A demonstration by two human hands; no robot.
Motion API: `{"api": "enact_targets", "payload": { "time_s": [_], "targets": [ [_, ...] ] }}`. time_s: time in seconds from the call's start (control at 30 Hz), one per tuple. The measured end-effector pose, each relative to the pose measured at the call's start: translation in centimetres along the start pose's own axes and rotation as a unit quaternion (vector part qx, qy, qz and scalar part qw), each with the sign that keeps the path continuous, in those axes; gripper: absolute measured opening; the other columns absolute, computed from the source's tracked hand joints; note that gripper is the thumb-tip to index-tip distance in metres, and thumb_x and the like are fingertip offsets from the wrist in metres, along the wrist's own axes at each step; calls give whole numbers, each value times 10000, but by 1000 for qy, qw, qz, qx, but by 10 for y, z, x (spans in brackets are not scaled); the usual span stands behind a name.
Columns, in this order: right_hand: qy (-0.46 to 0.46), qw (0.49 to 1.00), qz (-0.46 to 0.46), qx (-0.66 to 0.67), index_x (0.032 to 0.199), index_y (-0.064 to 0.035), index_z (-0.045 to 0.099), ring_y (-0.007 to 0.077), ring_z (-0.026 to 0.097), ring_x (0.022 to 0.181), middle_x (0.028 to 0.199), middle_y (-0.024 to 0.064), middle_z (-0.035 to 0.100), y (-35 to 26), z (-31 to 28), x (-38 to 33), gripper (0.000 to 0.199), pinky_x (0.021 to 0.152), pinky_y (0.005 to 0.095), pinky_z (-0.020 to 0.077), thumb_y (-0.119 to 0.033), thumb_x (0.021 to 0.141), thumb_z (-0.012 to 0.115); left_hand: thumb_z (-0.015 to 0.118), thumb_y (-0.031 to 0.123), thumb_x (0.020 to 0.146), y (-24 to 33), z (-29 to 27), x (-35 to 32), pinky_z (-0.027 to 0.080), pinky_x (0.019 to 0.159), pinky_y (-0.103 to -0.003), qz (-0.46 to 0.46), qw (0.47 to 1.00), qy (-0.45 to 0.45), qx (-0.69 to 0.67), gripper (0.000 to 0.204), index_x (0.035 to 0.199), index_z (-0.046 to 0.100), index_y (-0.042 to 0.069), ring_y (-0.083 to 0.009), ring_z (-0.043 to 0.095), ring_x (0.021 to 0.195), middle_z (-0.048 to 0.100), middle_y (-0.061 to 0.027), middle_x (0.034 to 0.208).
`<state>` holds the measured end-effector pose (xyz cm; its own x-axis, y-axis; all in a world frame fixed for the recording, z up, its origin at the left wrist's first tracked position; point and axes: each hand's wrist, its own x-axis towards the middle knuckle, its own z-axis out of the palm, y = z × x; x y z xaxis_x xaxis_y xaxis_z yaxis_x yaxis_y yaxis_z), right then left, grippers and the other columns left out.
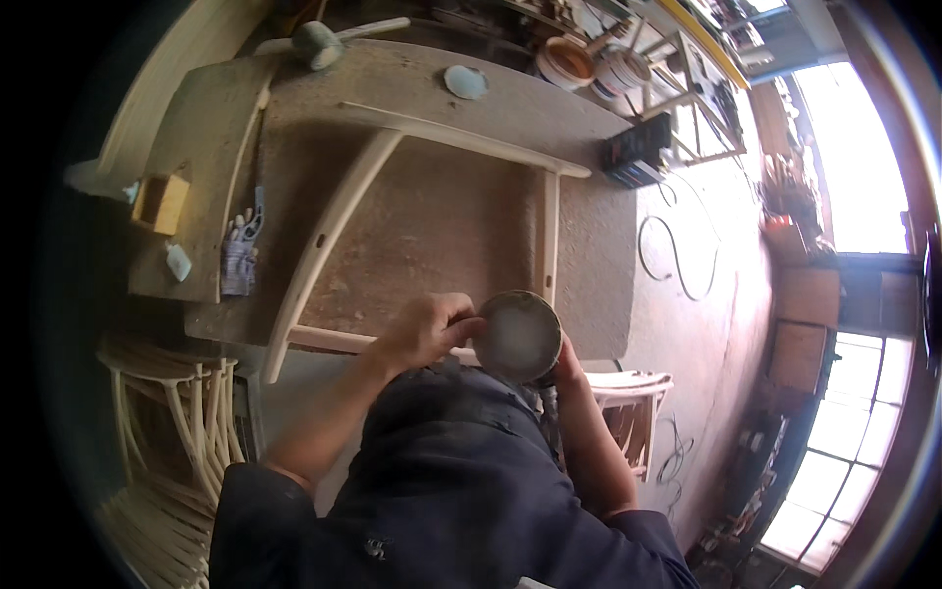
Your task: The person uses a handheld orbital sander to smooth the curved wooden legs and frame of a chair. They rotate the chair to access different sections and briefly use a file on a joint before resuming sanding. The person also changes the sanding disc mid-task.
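Close to my body, my right hand [567, 361] grips a sander from behind, its round, dusty sanding disc [520, 337] turned up towards me. Most of the right hand's fingers and the sander's body are hidden behind the disc. My left hand [432, 326] is closed, thumb and fingers pinching the left rim of the sanding disc. Beyond both hands, a pale wooden frame [332, 221] lies on the brown workbench [432, 245]; its near rail passes partly behind my left hand.
A mallet [318, 45] and a loose round disc [465, 82] rest along the far bench edge. Left are gloves [238, 257], a yellow block [161, 204] and a small bottle [178, 262]. Buckets [565, 65] and a dark box [638, 152] stand far right; a cable [679, 265] crosses the floor. Wooden chair parts [177, 393] are stacked left.
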<state>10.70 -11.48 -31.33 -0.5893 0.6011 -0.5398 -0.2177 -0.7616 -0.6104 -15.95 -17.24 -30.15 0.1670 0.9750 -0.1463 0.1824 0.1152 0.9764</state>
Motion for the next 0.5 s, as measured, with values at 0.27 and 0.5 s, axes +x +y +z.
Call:
{"api": "enact_targets", "payload": {
  "time_s": [0.27, 0.5],
  "targets": [
    [31, 999, -21, 16, 1499, -31, 516, 282, 642, 1292, 1442, 154, 628, 1, -21, -24, 602, 1104, 452, 537, -493, 1130, 403, 828, 204, 942, 19, 8, 14, 467, 622, -282, -50, 995, -72, -56, 243, 889, 648, 49, -79, 575, 710, 605, 18, 761],
    [30, 999, -32, -31, 1497, -31, 519, 280, 643, 1291, 1439, 153, 630, -12, -27, -32, 600, 1103, 451, 538, -493, 1135, 392, 841, -20, 805, 47, 45, 35, 577, 751, -311, 136, 984, 63, 96, 428, 1196, 681, 53, -185, 660, 835, 680, -89, 1015]
  ]
}}
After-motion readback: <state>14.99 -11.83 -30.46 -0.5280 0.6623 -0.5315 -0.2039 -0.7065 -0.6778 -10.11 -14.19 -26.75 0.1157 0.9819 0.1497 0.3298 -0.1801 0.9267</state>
